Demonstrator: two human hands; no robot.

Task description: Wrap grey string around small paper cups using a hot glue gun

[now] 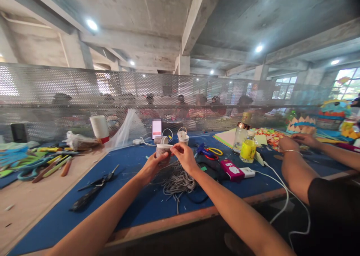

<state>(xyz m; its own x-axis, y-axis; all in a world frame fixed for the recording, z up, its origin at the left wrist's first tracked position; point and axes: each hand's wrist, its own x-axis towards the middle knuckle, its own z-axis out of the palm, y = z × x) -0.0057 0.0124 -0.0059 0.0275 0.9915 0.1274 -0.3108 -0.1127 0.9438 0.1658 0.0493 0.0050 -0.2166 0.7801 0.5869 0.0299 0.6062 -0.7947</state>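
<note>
Near the middle of the blue table mat, my left hand (155, 165) is wrapped round a small cup (164, 149) with a white rim and a grey-brown side. My right hand (184, 156) is closed in a pinch at the cup's right rim; what its fingertips hold is too small to make out. Below the hands lies a tangled heap of grey cord (180, 181). Just behind the cup is a roll of grey cord (161, 140). A white cup with a looped handle (183, 136) stands behind my right hand.
Black-handled scissors (94, 186) lie left. A phone (156, 129) stands behind the cups. To the right are blue-yellow pliers (210, 151), a magenta box (232, 170), a yellow bottle (248, 148), a glass jar (239, 137) and white cables. Another person's hands (289, 145) work at far right.
</note>
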